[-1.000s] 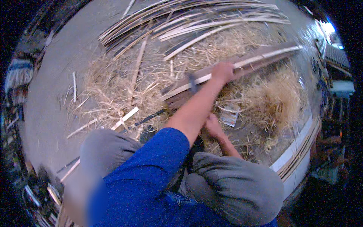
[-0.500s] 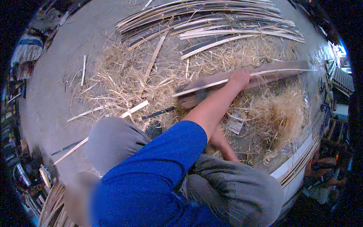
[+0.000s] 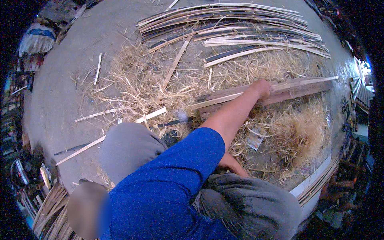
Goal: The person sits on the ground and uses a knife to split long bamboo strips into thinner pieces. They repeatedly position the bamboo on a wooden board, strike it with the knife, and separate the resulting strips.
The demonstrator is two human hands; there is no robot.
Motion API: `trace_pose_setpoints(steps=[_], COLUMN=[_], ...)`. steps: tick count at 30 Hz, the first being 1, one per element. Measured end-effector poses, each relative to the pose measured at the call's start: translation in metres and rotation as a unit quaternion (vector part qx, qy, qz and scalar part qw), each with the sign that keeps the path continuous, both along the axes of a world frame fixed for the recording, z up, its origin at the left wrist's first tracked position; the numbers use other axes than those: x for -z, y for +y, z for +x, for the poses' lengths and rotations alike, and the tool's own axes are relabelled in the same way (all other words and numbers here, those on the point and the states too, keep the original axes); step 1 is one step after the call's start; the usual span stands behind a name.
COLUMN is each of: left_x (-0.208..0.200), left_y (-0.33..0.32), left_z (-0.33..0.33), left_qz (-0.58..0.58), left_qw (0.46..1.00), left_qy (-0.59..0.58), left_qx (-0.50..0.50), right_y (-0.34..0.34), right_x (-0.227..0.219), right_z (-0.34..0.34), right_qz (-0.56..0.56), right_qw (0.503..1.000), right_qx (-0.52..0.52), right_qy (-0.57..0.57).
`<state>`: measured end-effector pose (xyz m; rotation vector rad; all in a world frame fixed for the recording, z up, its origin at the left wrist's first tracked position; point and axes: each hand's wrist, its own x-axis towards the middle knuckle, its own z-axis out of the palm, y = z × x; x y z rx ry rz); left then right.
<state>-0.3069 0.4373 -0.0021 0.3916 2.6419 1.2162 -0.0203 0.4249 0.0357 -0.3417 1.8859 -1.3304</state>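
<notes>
My left arm, in a blue sleeve, stretches forward to the right. My left hand (image 3: 262, 89) is closed on a pale wooden strip (image 3: 220, 100), probably bamboo. The strip lies lengthwise along a thick brown plank (image 3: 306, 92), and its far tip reaches the plank's right end. Below the left forearm, bare skin of what looks like my right hand and wrist (image 3: 234, 164) shows beside my right knee; its fingers are hidden, so I cannot make out what it holds. Curly pale shavings (image 3: 296, 136) heap up on the near side of the plank.
Long split strips (image 3: 224, 18) lie in rows on the floor at the back. More shavings (image 3: 140, 84) spread left of the plank among loose strips (image 3: 152, 115). A small printed packet (image 3: 255, 140) sits in the shavings. Bundled strips lie at lower left (image 3: 52, 212) and lower right (image 3: 320, 184).
The strip lay slightly bowed on the plank before; now it looks straighter and broader along the plank. The limb under my left arm has drawn nearer to me. The whole view has shifted slightly.
</notes>
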Motion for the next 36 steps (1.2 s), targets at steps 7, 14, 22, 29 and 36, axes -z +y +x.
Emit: trace_pose_setpoints(steps=[7, 14, 22, 29, 36], left_x=[-0.034, -0.039, -0.035, -0.03, -0.027], left_y=[0.016, 0.009, 0.009, 0.013, 0.014], left_z=[0.024, 0.025, 0.032, 0.035, 0.031], left_qz=[-0.066, -0.072, -0.094, -0.085, -0.094], left_qw=[0.996, 0.996, 0.994, 0.995, 0.994], left_qy=[0.019, 0.012, 0.003, 0.003, 0.033], left_qx=[0.052, 0.049, 0.047, 0.047, 0.037], right_y=[0.073, 0.094, 0.062, 0.028, 0.047], right_x=[0.037, 0.033, 0.022, -0.008, 0.009], right_z=[-0.063, -0.06, -0.036, -0.017, -0.034], right_qz=[0.057, 0.103, 0.188, 0.06, 0.147], right_qw=[0.942, 0.98, 0.965, 0.998, 0.964], right_qx=[0.326, 0.167, 0.057, 0.01, 0.159], right_qy=[-0.057, 0.038, 0.172, 0.031, -0.154])
